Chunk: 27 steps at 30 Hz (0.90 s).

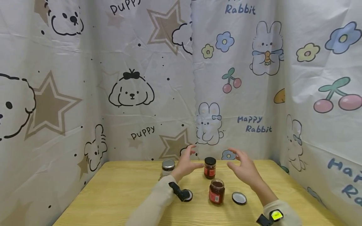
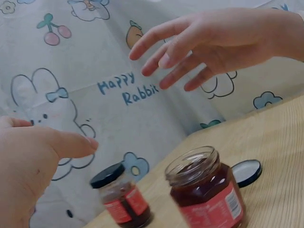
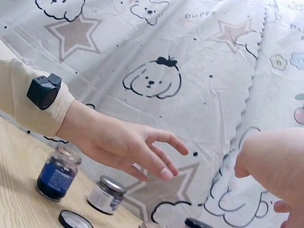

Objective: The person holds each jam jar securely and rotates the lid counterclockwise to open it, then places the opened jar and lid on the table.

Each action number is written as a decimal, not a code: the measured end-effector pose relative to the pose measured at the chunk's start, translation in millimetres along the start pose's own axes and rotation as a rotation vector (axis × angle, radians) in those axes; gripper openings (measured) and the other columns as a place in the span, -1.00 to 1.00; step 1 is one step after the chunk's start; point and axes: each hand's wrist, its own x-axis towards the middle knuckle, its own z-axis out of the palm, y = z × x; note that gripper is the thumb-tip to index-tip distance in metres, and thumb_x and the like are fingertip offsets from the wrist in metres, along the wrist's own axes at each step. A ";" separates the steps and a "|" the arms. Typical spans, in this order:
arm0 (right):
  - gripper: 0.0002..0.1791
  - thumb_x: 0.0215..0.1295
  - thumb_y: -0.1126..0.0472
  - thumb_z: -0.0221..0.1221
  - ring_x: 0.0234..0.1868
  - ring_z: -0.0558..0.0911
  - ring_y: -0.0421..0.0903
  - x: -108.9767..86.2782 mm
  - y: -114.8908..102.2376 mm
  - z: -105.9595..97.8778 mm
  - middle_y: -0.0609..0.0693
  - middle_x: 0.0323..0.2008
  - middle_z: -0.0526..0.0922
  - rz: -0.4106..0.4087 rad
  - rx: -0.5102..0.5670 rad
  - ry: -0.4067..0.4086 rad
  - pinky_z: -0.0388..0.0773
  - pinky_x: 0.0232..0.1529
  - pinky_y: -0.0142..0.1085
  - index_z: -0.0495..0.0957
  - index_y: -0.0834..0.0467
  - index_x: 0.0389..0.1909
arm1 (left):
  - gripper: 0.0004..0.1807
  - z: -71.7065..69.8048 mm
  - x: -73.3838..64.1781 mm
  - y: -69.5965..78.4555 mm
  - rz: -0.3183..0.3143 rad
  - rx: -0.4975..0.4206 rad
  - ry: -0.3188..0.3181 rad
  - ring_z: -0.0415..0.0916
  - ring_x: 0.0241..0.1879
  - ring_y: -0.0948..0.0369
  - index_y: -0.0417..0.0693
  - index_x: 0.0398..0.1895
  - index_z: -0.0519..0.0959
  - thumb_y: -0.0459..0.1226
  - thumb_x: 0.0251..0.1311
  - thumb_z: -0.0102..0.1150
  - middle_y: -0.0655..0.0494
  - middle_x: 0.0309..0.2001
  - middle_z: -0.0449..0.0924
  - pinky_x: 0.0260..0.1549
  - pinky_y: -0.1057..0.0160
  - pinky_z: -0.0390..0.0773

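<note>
Both hands are raised over the table, fingers apart, holding nothing. My left hand (image 1: 185, 165) is just left of a red-labelled jar (image 1: 210, 172) closed with a black lid. On that jar's other side hangs my right hand (image 1: 246, 169), its thumb pointing inward. An uncapped red-labelled jar (image 1: 216, 196) with dark red contents stands nearer the front. Beside it a lid (image 1: 239, 198) lies with its pale inside up. Past the left hand is a white-labelled jar (image 3: 105, 195) with a silver lid. An uncapped blue-labelled jar (image 3: 57, 175) shows in the right wrist view; the left arm hides it from the head camera.
Another lid (image 3: 76, 220) lies inside-up near the blue-labelled jar, partly covered by the left wrist camera in the head view. Everything stands on a light wooden table (image 1: 113, 194). Printed curtains (image 1: 152, 116) enclose its back and sides.
</note>
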 end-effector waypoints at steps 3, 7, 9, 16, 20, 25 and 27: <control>-0.36 0.44 0.20 0.24 0.31 0.41 0.45 -0.4 12.5 0.8 0.36 0.40 0.33 0.031 -0.012 -0.014 0.45 0.16 0.32 0.33 0.18 0.48 | -0.08 11.4 4.9 -2.4 -0.026 -0.018 0.035 0.36 0.31 -0.16 -0.01 0.50 0.30 -0.29 0.06 0.58 -0.19 0.28 0.44 0.22 -0.23 0.39; -0.35 0.46 0.18 0.23 0.32 0.39 0.48 -3.9 31.3 -1.4 0.41 0.41 0.30 0.097 -0.011 -0.026 0.49 0.12 0.30 0.29 0.19 0.50 | -0.07 27.5 10.1 -8.0 -0.077 -0.057 0.049 0.39 0.28 -0.16 -0.01 0.50 0.30 -0.29 0.05 0.58 -0.17 0.30 0.43 0.19 -0.22 0.42; -0.35 0.46 0.17 0.23 0.31 0.39 0.49 -6.2 40.3 -1.5 0.43 0.41 0.29 0.121 -0.004 -0.028 0.51 0.10 0.28 0.28 0.20 0.50 | -0.06 34.5 12.0 -12.2 -0.099 -0.072 0.047 0.37 0.30 -0.16 0.00 0.51 0.29 -0.30 0.06 0.58 -0.17 0.32 0.41 0.18 -0.22 0.43; -0.34 0.44 0.19 0.24 0.28 0.41 0.50 -15.8 68.9 9.3 0.45 0.40 0.30 0.169 0.019 -0.049 0.53 0.09 0.24 0.29 0.22 0.48 | 0.03 61.7 19.0 -32.2 -0.104 -0.076 0.021 0.36 0.31 -0.20 -0.05 0.54 0.22 -0.37 0.00 0.62 -0.24 0.37 0.36 0.18 -0.19 0.46; -0.34 0.43 0.19 0.26 0.26 0.43 0.50 -19.5 78.2 14.8 0.45 0.39 0.31 0.184 0.025 -0.051 0.52 0.11 0.25 0.31 0.21 0.48 | 0.08 77.5 21.6 -43.7 -0.089 -0.059 0.040 0.37 0.30 -0.25 -0.07 0.55 0.19 -0.40 -0.05 0.64 -0.33 0.36 0.36 0.20 -0.22 0.43; -0.34 0.40 0.19 0.28 0.23 0.45 0.50 -17.1 78.3 18.8 0.45 0.37 0.34 0.187 0.020 -0.058 0.52 0.09 0.25 0.33 0.22 0.46 | 0.08 88.7 21.2 -55.4 -0.127 -0.084 0.077 0.39 0.28 -0.28 -0.11 0.51 0.20 -0.43 -0.10 0.65 -0.34 0.29 0.45 0.22 -0.26 0.39; -0.34 0.39 0.21 0.29 0.22 0.47 0.50 -14.5 76.3 19.7 0.46 0.35 0.35 0.181 0.015 -0.058 0.53 0.08 0.25 0.34 0.23 0.45 | 0.09 90.6 22.1 -57.9 -0.142 -0.095 0.076 0.42 0.27 -0.25 -0.14 0.50 0.20 -0.43 -0.11 0.66 -0.31 0.25 0.51 0.24 -0.25 0.38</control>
